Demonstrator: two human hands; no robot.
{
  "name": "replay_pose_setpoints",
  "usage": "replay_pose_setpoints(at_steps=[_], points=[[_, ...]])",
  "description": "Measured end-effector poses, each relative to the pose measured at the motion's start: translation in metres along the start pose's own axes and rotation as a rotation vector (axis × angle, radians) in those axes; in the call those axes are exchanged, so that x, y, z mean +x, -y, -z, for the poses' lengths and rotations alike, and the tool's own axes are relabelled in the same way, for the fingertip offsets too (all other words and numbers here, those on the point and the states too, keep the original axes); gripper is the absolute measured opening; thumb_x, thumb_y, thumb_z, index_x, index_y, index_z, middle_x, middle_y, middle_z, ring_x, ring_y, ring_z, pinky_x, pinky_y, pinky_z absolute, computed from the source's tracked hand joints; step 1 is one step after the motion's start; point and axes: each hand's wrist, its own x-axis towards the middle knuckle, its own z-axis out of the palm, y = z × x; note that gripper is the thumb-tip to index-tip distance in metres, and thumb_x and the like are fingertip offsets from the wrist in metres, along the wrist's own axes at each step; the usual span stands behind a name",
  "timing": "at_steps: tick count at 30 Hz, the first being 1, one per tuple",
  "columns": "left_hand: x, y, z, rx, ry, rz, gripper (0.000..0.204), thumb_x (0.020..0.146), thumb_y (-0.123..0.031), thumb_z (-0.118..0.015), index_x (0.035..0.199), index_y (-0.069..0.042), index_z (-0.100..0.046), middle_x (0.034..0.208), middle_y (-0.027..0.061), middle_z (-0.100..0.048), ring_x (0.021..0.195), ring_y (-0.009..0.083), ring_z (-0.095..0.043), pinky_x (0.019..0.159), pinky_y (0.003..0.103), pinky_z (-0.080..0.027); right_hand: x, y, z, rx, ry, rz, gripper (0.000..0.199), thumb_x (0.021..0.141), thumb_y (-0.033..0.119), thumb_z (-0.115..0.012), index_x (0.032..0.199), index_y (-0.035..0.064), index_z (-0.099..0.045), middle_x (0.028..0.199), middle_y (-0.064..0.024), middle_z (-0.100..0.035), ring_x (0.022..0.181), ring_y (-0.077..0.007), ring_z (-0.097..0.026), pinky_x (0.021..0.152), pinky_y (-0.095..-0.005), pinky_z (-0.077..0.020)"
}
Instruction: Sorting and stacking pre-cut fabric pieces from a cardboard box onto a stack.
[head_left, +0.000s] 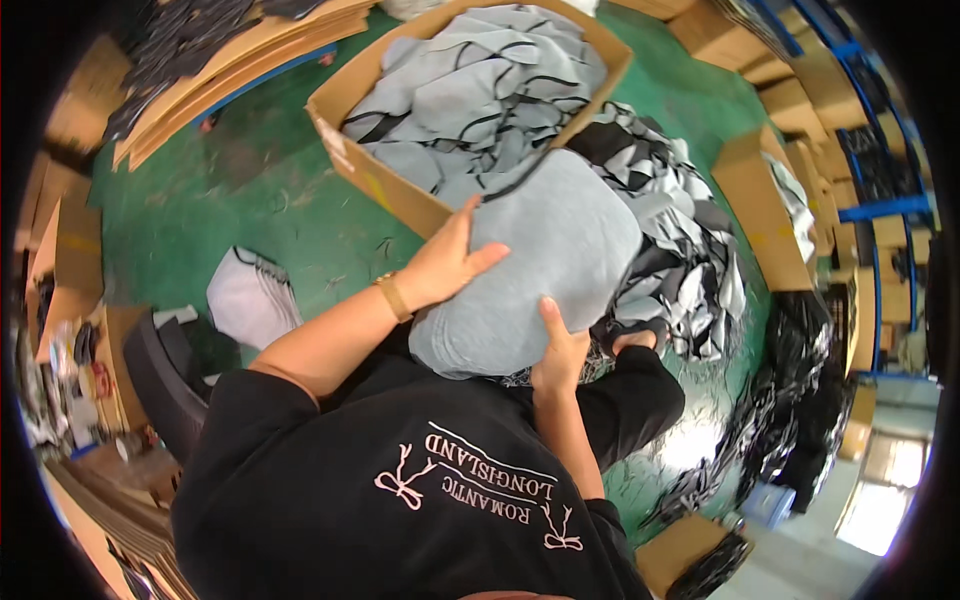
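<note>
Fig.: I have a stack of grey fabric pieces [540,265] on my lap, just below the near corner of the cardboard box [400,190] of grey cut pieces. Left hand [445,262] lies flat on top, fingers spread; right hand [560,355] grips the stack's near edge, fingers curled under. Step, I judge: squaring the stack; next needs both hands steady. Black-and-grey scrap pile [680,250] crowds the right; green floor [240,190] w/ flat cardboard sheets [230,60] beyond.

Black short-sleeved T-shirt [400,500] with pale pink lettering and bow motifs; black trousers [640,395]; gold wristband [393,296] on left wrist
</note>
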Motion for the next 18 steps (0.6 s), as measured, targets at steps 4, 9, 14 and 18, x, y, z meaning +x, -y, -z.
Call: replay_pose_setpoints(at_steps=[4, 9, 14, 18], points=[[0.023, -0.017, 0.033, 0.093, 0.027, -0.118, 0.093, 0.074, -0.031, -0.074, 0.140, 0.005, -0.020, 0.142, 0.0253, -0.029, 0.132, 0.0386, -0.030, 0.108, 0.043, -0.028, 0.005, 0.023, -0.016, -0.077, 0.043, 0.169, 0.054, 0.073, 0.000, -0.072, 0.122, -0.0041, -0.048, 0.118, -0.0115, -0.056, 0.104, -0.0196, -0.054, 0.092, -0.0308, -0.0413], [0.058, -0.122, 0.086, 0.829, 0.111, -0.901, 0.091, 0.060, -0.017, -0.077, 0.140, -0.016, -0.034, 0.146, 0.0149, -0.029, 0.136, 0.0312, -0.028, 0.110, 0.049, -0.024, 0.014, 0.059, -0.048, -0.430, 0.340, 0.359, 0.048, 0.070, 0.006, -0.074, 0.112, -0.0063, -0.053, 0.099, -0.0140, -0.065, 0.090, -0.0228, -0.063, 0.081, -0.0345, -0.0483], [0.056, -0.150, 0.129, 0.924, 0.626, -0.979, 0.064, 0.061, -0.021, -0.075, 0.120, -0.014, -0.053, 0.112, 0.0113, -0.061, 0.112, 0.0280, -0.054, 0.100, 0.045, -0.039, 0.000, 0.094, -0.108, -1.170, 0.634, 0.521, 0.044, 0.063, 0.018, -0.079, 0.097, -0.0021, -0.060, 0.089, -0.0206, -0.066, 0.085, -0.0300, -0.065, 0.074, -0.0356, -0.0496], [0.001, -0.114, 0.170, 0.795, 0.624, -0.277, 0.053, 0.062, -0.025, -0.076, 0.110, -0.010, -0.058, 0.078, 0.0116, -0.065, 0.076, 0.0325, -0.063, 0.065, 0.042, -0.049, -0.014, 0.085, -0.157, -1.258, 0.928, 0.603, 0.042, 0.062, 0.017, -0.077, 0.098, -0.0002, -0.062, 0.087, -0.0213, -0.065, 0.084, -0.0363, -0.063, 0.074, -0.0378, -0.0499]])
